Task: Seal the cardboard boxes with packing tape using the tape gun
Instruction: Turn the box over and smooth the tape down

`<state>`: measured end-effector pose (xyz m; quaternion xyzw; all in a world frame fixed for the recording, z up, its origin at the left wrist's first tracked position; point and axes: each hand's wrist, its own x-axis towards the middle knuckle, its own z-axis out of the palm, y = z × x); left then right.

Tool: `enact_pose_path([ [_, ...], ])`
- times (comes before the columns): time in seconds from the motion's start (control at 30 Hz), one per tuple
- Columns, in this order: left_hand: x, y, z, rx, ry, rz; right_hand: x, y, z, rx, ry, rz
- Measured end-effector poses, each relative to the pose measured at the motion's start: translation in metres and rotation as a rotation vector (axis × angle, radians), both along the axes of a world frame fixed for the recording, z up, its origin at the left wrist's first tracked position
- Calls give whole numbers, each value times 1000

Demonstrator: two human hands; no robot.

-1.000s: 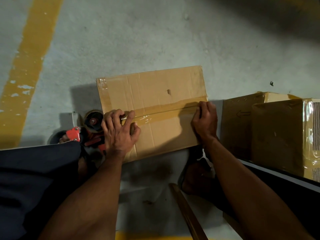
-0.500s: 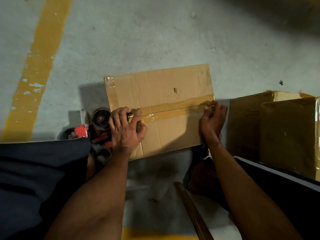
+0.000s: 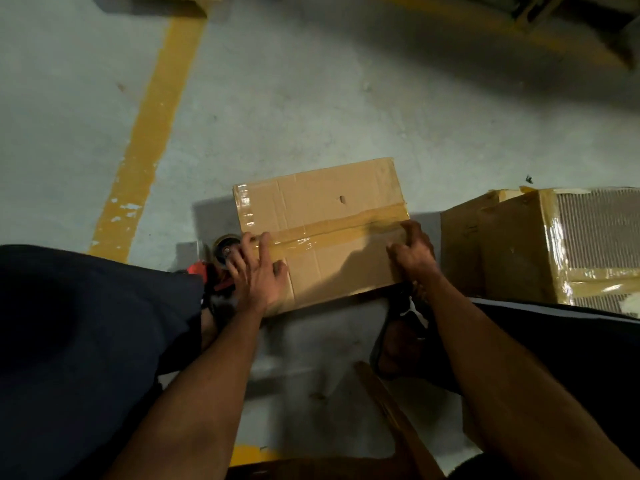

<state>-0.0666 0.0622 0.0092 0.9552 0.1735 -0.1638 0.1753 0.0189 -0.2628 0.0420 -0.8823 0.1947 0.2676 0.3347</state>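
My left hand lies flat, fingers straight, on the left end of the cardboard box, pressing the tape strip along its seam. My right hand, fingers curled, grips the box's edge at three o'clock. The tape gun sits on the floor at nine o'clock, touching the box.
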Motion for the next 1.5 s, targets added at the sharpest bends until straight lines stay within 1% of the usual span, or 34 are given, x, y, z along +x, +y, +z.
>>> enact_pose_path([
  [0.03, -9, 2, 3, -14, 40, 153, -1, 0, 0, 6, 7, -22],
  [0.1, -20, 4, 6, -203, 153, 488, -8, 1, -4, 18, 23, -73],
  [0.13, -20, 4, 7, -291, 210, 569, -13, 3, -4, 36, 4, -97],
  [0.17, -17, 4, 11, -330, 241, 566, -19, 7, 3, 36, -22, -114],
  [0.2, -13, 4, 15, -339, 257, 517, -23, 10, 10, 48, -43, -143],
  [0.27, -1, 6, 23, -358, 249, 449, -26, 13, 22, 85, 19, -233],
  [0.33, 16, 7, 26, -432, 192, 410, -27, 12, 25, 105, 99, -297],
  [0.4, 37, 9, 32, -556, 122, 394, -29, 10, 24, 99, 99, -329],
  [0.47, 56, 6, 33, -698, 51, 421, -32, 8, 18, 50, 97, -334],
  [0.5, 62, 3, 33, -703, 22, 422, -36, 9, 15, 28, 101, -321],
  [0.53, 66, -2, 31, -629, 20, 422, -38, 14, 15, -2, 114, -290],
  [0.57, 67, -8, 33, -531, 56, 431, -40, 19, 16, -34, 136, -245],
  [0.6, 68, -16, 34, -466, 107, 494, -40, 24, 18, -78, 169, -198],
  [0.67, 59, -32, 31, -463, 166, 619, -44, 35, 21, -181, 235, -126],
  [0.7, 53, -40, 29, -496, 185, 631, -47, 41, 23, -211, 260, -118],
  [0.77, 40, -52, 32, -562, 237, 561, -59, 54, 27, -237, 295, -137],
  [0.83, 31, -60, 31, -580, 274, 484, -74, 68, 29, -212, 287, -192],
  [0.9, 24, -57, 26, -539, 278, 433, -94, 81, 25, -181, 255, -220],
  [0.97, 17, -46, 24, -497, 283, 377, -111, 91, 24, -120, 297, -155],
  [1.03, 11, -32, 29, -474, 309, 326, -126, 98, 31, 10, 351, -124],
  [1.1, 9, -22, 37, -444, 316, 324, -133, 99, 41, 131, 396, -106],
  [1.17, 9, -18, 44, -450, 310, 322, -137, 93, 43, 155, 444, 17],
  [1.23, 4, -15, 45, -431, 308, 273, -134, 87, 41, 73, 386, 52],
  [1.3, -4, -13, 42, -391, 292, 224, -131, 81, 30, -80, 259, 26],
  [1.37, -11, -13, 36, -374, 270, 208, -124, 80, 34, -190, 161, 53],
  [1.5, -11, -18, 25, -387, 249, 237, -93, 77, 43, -235, 38, 129],
])
